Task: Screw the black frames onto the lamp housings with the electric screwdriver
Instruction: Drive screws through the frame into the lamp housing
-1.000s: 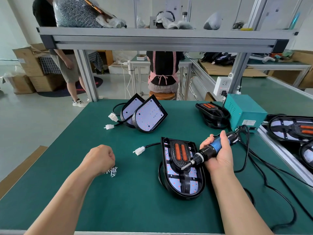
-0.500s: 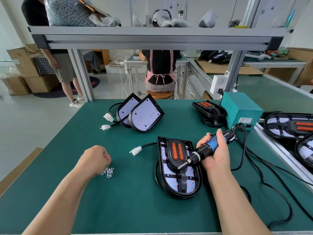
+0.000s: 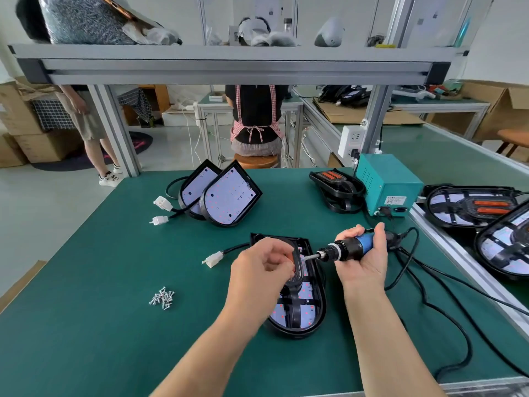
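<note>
A black lamp housing [image 3: 297, 319] lies flat in the middle of the green bench, a black frame with orange inserts set in it. My left hand [image 3: 257, 270] hovers over its upper half, fingers pinched on what looks like a small screw, right at the bit of the electric screwdriver [image 3: 343, 249]. My right hand [image 3: 363, 262] grips the screwdriver's blue body and holds it nearly level, with the tip pointing left. A small heap of loose screws [image 3: 162, 298] lies to the left. Two housings without frames [image 3: 229, 199] lean together at the back.
A spare black frame [image 3: 335, 187] sits beside the teal power box [image 3: 386, 187] at the back right. The screwdriver's black cable [image 3: 429, 299] loops across the right of the bench. More lamps [image 3: 469, 204] lie on the right-hand conveyor. A white connector [image 3: 213, 258] lies left of the housing.
My left hand has left the screw heap and moved right, over the housing, to the bit. My right hand has tilted the screwdriver from pointing down-left to nearly level.
</note>
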A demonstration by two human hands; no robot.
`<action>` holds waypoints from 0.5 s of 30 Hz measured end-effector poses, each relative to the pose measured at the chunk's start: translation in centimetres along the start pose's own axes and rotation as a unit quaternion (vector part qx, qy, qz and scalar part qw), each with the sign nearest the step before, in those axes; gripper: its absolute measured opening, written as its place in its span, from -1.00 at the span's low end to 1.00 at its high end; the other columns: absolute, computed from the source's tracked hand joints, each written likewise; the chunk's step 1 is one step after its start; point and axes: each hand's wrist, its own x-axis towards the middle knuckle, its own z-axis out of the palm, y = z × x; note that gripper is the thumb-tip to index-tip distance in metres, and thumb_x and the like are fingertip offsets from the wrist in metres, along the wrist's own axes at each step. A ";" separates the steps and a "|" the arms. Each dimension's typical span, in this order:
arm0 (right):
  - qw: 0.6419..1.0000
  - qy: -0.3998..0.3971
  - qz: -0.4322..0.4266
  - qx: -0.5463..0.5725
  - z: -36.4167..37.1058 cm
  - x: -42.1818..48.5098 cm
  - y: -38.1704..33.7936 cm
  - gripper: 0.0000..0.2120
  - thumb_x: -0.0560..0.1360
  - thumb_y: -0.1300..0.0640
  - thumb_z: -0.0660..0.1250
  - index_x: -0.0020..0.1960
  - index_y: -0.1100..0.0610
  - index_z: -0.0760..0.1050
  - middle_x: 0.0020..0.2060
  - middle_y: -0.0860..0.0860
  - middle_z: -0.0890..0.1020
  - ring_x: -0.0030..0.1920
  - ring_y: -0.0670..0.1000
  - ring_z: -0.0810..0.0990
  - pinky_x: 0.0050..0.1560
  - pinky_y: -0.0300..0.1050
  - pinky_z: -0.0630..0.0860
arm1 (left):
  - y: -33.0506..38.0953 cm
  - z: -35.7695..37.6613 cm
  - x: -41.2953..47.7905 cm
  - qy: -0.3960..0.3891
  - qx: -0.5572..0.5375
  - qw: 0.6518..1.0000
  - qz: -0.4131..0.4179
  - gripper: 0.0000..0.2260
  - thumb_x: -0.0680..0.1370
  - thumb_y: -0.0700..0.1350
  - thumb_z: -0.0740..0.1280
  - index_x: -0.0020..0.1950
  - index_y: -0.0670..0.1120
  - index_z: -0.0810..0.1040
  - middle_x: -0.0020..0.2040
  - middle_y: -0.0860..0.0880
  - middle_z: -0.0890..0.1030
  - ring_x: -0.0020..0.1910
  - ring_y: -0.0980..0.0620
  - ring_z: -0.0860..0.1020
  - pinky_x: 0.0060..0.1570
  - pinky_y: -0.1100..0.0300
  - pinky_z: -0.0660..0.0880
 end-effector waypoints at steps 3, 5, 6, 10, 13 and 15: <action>0.999 0.000 -0.005 0.032 0.1 -0.1 -0.3 -0.54 0.46 0.02 0.53 0.18 0.14 0.36 -0.24 0.05 0.54 -0.35 -0.07 0.56 -0.34 -0.25 0.58 | 0.0 1.3 0.1 0.021 0.020 0.999 0.029 -0.69 0.50 -0.34 0.36 -0.05 0.10 0.64 -0.22 0.04 0.66 -0.18 0.04 0.61 -0.14 0.26 0.52; 1.000 0.001 -0.002 0.027 0.2 -0.1 -0.3 -0.54 0.47 0.01 0.53 0.19 0.13 0.35 -0.23 0.04 0.53 -0.37 -0.07 0.56 -0.38 -0.24 0.58 | 0.1 1.9 0.2 0.031 0.021 0.999 0.035 -0.71 0.51 -0.33 0.36 -0.01 0.07 0.64 -0.22 0.06 0.64 -0.18 0.04 0.59 -0.12 0.32 0.50; 1.000 0.001 0.001 0.022 0.2 -0.1 -0.2 -0.54 0.47 0.00 0.52 0.18 0.13 0.35 -0.24 0.03 0.53 -0.38 -0.07 0.56 -0.39 -0.24 0.58 | 0.1 2.2 0.3 0.034 0.017 0.999 0.035 -0.72 0.52 -0.33 0.36 -0.02 0.06 0.65 -0.21 0.06 0.64 -0.18 0.03 0.59 -0.12 0.33 0.50; 1.000 0.003 0.008 0.022 0.1 0.1 -0.1 -0.55 0.47 0.01 0.52 0.17 0.14 0.36 -0.23 0.04 0.53 -0.37 -0.07 0.56 -0.38 -0.25 0.58 | 0.0 2.4 0.5 0.043 0.012 0.999 0.031 -0.74 0.52 -0.32 0.37 -0.04 0.06 0.65 -0.21 0.06 0.63 -0.19 0.08 0.57 -0.13 0.38 0.49; 1.000 0.002 0.011 0.016 0.0 0.1 -0.1 -0.59 0.48 0.00 0.52 0.11 0.15 0.38 -0.25 0.03 0.54 -0.40 -0.06 0.56 -0.38 -0.25 0.57 | -0.2 2.5 0.5 0.045 0.009 0.999 0.025 -0.73 0.51 -0.33 0.37 -0.05 0.06 0.64 -0.21 0.08 0.63 -0.20 0.10 0.56 -0.12 0.37 0.49; 1.000 0.001 0.014 0.011 0.0 0.0 0.0 -0.61 0.48 -0.01 0.52 0.07 0.16 0.40 -0.26 0.03 0.54 -0.43 -0.05 0.57 -0.40 -0.24 0.57 | -0.3 2.6 0.5 0.045 -0.001 0.999 0.021 -0.71 0.50 -0.35 0.37 -0.05 0.06 0.65 -0.22 0.09 0.63 -0.22 0.12 0.55 -0.11 0.37 0.49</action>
